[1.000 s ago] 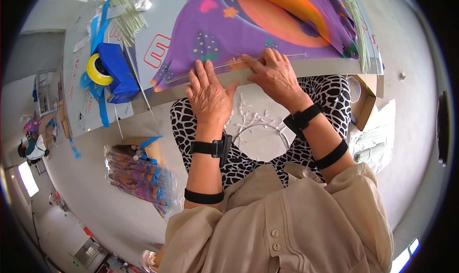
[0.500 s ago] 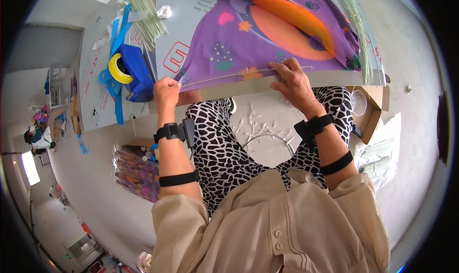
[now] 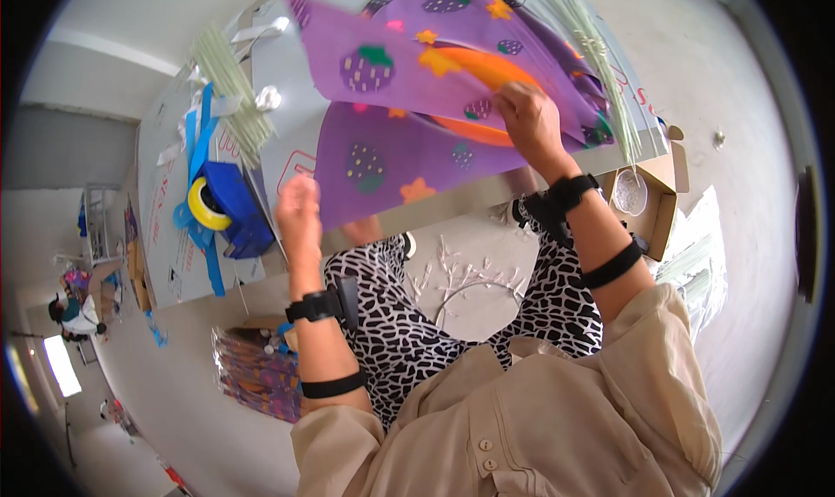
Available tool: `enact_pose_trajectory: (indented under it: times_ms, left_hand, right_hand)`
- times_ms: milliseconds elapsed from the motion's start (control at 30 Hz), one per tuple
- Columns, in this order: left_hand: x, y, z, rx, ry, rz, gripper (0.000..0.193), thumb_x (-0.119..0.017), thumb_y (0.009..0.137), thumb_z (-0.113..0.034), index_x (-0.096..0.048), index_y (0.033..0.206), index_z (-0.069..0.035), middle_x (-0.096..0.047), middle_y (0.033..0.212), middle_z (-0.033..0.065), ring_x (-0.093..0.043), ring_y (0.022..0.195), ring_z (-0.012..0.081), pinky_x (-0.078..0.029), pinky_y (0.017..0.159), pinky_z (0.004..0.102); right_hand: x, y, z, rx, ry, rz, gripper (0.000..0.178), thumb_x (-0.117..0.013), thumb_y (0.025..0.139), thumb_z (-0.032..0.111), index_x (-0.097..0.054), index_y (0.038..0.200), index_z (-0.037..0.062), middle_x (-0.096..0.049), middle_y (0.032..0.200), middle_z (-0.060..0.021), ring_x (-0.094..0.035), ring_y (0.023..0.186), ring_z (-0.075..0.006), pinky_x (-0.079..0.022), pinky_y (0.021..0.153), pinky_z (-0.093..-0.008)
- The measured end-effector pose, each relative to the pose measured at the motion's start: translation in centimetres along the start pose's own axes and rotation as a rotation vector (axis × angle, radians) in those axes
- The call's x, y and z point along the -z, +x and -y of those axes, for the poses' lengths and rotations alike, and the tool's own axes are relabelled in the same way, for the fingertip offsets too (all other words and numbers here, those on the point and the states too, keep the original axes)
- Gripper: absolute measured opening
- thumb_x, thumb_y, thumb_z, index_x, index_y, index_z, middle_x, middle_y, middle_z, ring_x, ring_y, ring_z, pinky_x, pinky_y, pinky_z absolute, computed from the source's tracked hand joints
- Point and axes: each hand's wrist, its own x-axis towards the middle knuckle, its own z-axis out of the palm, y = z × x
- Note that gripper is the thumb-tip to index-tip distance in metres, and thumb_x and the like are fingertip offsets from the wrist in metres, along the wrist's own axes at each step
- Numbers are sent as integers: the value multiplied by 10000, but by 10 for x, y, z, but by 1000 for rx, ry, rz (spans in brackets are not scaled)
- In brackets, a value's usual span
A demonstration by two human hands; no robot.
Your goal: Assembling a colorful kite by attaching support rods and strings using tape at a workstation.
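A purple fabric sheet (image 3: 391, 162) printed with berries, stars and an orange shape lies on a grey board (image 3: 283, 119) before me. Its upper flap (image 3: 348, 49) is lifted and blurred by motion. My right hand (image 3: 531, 123) is closed in a pinch on the flap near the orange shape. At the sheet's lower left corner my left hand (image 3: 300, 219) stands upright, its fingers stretched and somewhat smeared, with nothing visible in it. Just left of that hand sits a blue tape dispenser (image 3: 243, 223) with a yellow tape roll (image 3: 202, 208).
Bundles of thin pale green sticks (image 3: 228, 97) flank the sheet. Blue strips (image 3: 196, 132) hang at the left. An open cardboard box (image 3: 663, 193) with a clear bowl (image 3: 630, 193) stands right. Packed printed fabric (image 3: 261, 371) lies on the floor. Far left is another person (image 3: 80, 314).
The fabric's near edge was flat under both hands, with a thin stick along it. Now a flap is raised up and left by my right hand, and my left hand has come off the edge.
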Motion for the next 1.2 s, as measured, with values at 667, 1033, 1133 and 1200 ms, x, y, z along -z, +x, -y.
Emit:
enact_pose_trajectory:
  times_ms: [667,1033,1133,1200]
  left_hand:
    - [-47,-41,14,-246,774,376,700,-685,773,-163,-370,1389,-59,-292,1441,251,-280,1335,414,-285,1060,510]
    - [-46,-41,11,-220,814,388,686,-636,802,-177,-346,1414,-66,-245,1472,236,-259,1349,399,-273,1082,476]
    - [-47,-41,9,-203,809,397,686,-632,805,-179,-342,1417,-68,-242,1474,236,-262,1347,402,-272,1082,477]
    - [-47,-42,8,-199,811,397,687,-632,807,-179,-339,1419,-73,-241,1475,236,-265,1345,405,-275,1079,479]
  right_hand:
    - [58,60,-165,-746,-423,-98,218,-534,791,131,-689,921,50,-666,969,-198,-633,939,-369,-508,799,-432]
    - [69,51,-164,-702,-549,207,211,-559,807,123,-686,959,52,-664,1007,-191,-635,976,-356,-509,816,-419]
    - [67,47,-167,-771,-513,-32,208,-551,809,121,-690,946,49,-668,992,-190,-635,970,-360,-510,811,-421]
    - [68,45,-169,-788,-513,-6,209,-547,813,124,-688,949,51,-667,994,-191,-635,964,-364,-509,809,-425]
